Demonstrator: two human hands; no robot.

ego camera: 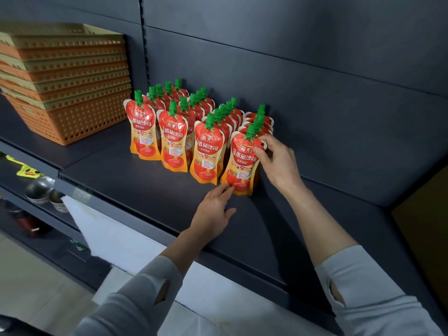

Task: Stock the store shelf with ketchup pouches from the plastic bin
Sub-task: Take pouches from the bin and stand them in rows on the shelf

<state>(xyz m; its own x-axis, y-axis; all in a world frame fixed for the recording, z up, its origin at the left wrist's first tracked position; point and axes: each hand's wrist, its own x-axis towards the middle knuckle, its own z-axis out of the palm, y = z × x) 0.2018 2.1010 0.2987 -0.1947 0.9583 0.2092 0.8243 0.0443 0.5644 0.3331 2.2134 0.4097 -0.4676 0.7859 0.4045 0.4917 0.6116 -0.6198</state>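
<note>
The right hand is pinching the near right pouch by its top, the left hand bracing its base with straight fingers; they should be easing it upright gently.

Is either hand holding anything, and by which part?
The right hand pinches the front ketchup pouch of the rightmost row, grip on its upper right shoulder beside the green cap. The left hand holds nothing; its fingertips only touch that pouch's base.

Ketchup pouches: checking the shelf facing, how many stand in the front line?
4: leftmost pouch, second pouch, third pouch, and rightmost pouch, held by the right hand, touched by the left hand. More stand behind each, partly hidden.
</note>
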